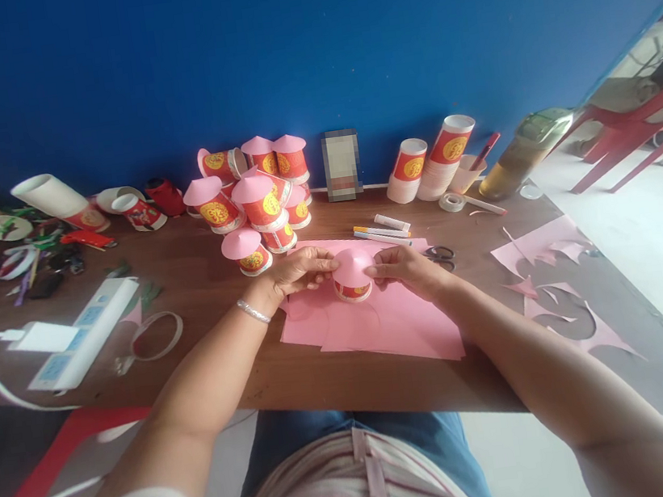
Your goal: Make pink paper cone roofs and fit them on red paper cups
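Note:
A pink paper cone (354, 263) sits like a roof on an upside-down red paper cup (354, 289) with a gold print. My left hand (305, 271) pinches the cone's left edge between thumb and fingers. On the opposite side, my right hand (402, 267) grips the cone's right edge the same way. The cup stands on a stack of pink paper sheets (379, 332) at the middle of the table. Dark-handled scissors (442, 255) lie just beyond my right hand, partly hidden by it.
Several cone-topped cups (258, 201) cluster at back left. Stacked paper cups (445, 156), a tape roll (452, 202) and a gold-coloured bottle (527, 153) stand back right. Markers (382, 235) lie behind the sheets. Pink scraps (598, 327) litter the right; a power strip (86, 334) lies left.

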Motion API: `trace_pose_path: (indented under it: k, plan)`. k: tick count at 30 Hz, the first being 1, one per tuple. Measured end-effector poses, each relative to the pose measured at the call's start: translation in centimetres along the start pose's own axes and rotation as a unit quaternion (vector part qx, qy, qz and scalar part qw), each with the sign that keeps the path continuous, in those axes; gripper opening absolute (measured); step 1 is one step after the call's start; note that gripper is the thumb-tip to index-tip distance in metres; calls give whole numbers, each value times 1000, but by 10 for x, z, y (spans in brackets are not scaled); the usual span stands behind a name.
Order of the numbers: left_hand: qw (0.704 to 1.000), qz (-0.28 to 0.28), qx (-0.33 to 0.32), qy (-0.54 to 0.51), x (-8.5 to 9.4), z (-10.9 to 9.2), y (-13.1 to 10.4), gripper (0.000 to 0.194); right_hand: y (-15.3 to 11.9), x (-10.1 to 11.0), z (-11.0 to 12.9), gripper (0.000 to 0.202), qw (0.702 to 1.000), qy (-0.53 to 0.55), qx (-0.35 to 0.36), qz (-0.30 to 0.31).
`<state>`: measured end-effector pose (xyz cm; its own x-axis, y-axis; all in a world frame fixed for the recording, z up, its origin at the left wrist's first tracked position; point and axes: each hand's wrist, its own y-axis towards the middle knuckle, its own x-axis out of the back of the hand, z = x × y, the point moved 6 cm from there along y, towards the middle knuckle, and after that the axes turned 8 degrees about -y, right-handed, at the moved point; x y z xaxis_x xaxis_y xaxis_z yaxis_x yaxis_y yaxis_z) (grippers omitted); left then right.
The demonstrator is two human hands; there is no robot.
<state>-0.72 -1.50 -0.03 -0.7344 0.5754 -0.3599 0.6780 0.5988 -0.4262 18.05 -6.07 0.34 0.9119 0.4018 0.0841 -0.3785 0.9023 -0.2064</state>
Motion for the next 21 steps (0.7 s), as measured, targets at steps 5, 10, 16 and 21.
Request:
trace_pose_path:
  k: [5,10,16,21]
  plan:
    - [1000,-11,-9,-6,-2,-1,-2,47,0,0,0,44,1000,0,0,7]
    - [1000,-20,-18,2,-5,-1,-1,50,-1,0,0,45,1000,-3,2,9]
    - [999,2,-13,-31,-7,3,2,50,0,0,0,46,1000,-4,4,7]
    - [999,0,-9,-48,-7,5,4,50,0,0,1,48,1000,-12,3,0]
